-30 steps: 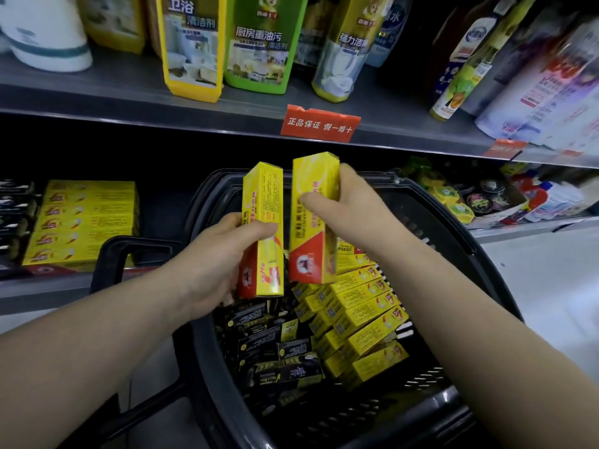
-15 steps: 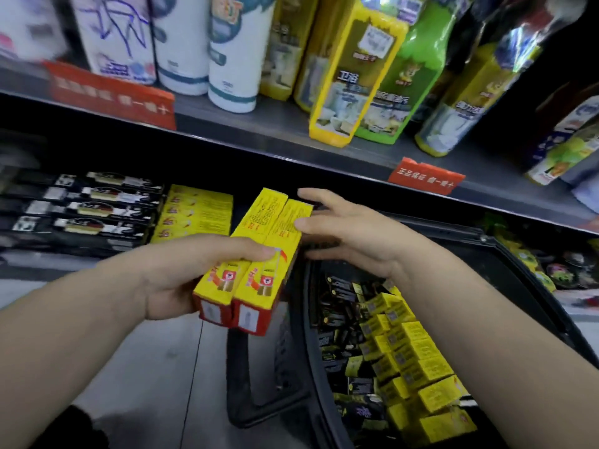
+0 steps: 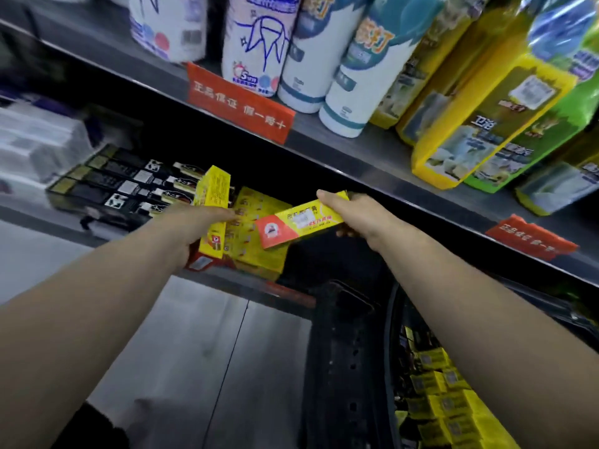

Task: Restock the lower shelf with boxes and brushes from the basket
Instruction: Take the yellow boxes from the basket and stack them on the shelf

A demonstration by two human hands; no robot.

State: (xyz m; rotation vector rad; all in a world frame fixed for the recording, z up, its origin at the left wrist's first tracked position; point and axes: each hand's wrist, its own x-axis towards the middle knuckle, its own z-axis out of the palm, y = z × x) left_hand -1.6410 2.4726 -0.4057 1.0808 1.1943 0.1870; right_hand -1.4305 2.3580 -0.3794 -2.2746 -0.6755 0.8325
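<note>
Head view takes in the lower shelf (image 3: 81, 228) first, dark under the upper shelf (image 3: 372, 147) that carries paper-towel rolls (image 3: 259, 43) and cleaner refill pouches (image 3: 486, 118). On the lower shelf a stack of yellow boxes (image 3: 259, 251) lies just right of a row of black brush packs (image 3: 129, 183). The black basket (image 3: 343, 351) sits low right, with more yellow boxes (image 3: 450, 413) inside.

Each hand brings one box to the stack. The left hand (image 3: 191, 228) holds a yellow box (image 3: 212, 205) upright, fingers clamped round its lower half, touching the stack's left side. The right hand (image 3: 356, 215) grips a yellow-and-red box (image 3: 298, 225) by its far end, fingers curled round it, hovering tilted over the stack.

Likely trouble: the right box is held only at one end, so its free red end could dip and knock the stack's top boxes off the shelf edge. The upright left box could tip toward the brush packs if released on its narrow end. The overhanging upper shelf may catch the right knuckles.
</note>
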